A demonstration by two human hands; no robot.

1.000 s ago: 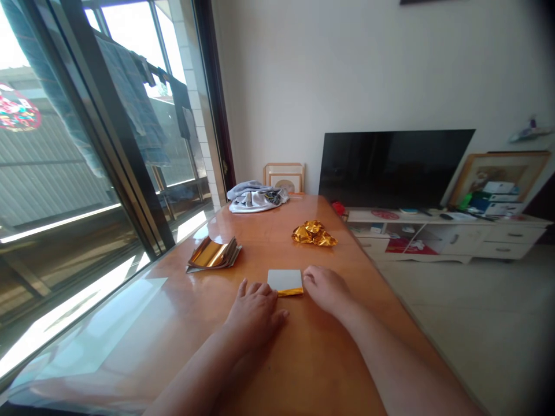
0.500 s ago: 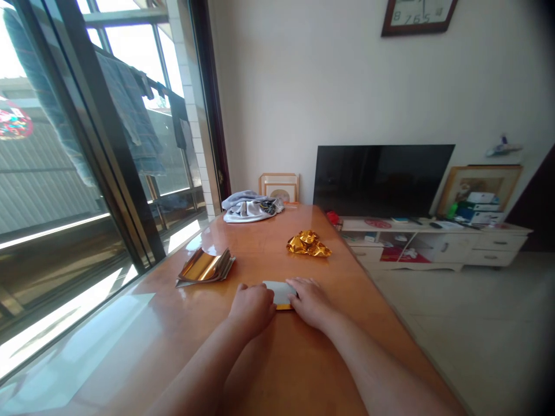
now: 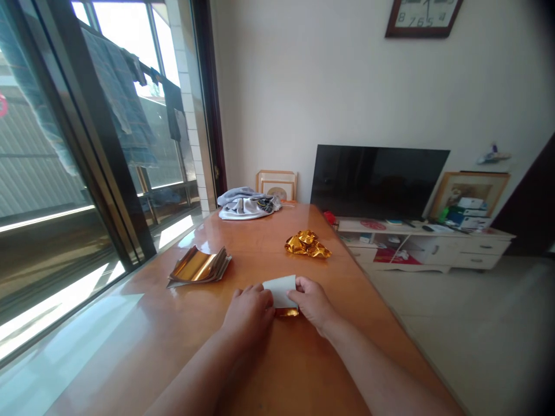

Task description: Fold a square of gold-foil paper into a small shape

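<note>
Between my hands is a sheet of gold foil paper (image 3: 280, 290), its pale grey back facing up and a gold strip folded along the near edge. My left hand (image 3: 250, 309) is closed at the sheet's left side, fingers curled over that edge. With thumb and fingers, my right hand (image 3: 313, 300) pinches the right edge. Left of my hands lies a stack of gold foil paper (image 3: 200, 267), curled on top. Beyond the sheet sits a crumpled or folded gold foil piece (image 3: 307, 244).
Grey and white cloth (image 3: 248, 204) is heaped at the far end of the wooden table (image 3: 255, 237). The table's right edge drops to a tiled floor. A low white cabinet (image 3: 437, 249) with a television (image 3: 377, 182) stands beyond; glass doors (image 3: 87, 150) are at left.
My right hand has gone from lying flat over the sheet's right side to pinching its edge. The sheet's right side is raised slightly, and more of the gold strip shows. The view has shifted slightly.
</note>
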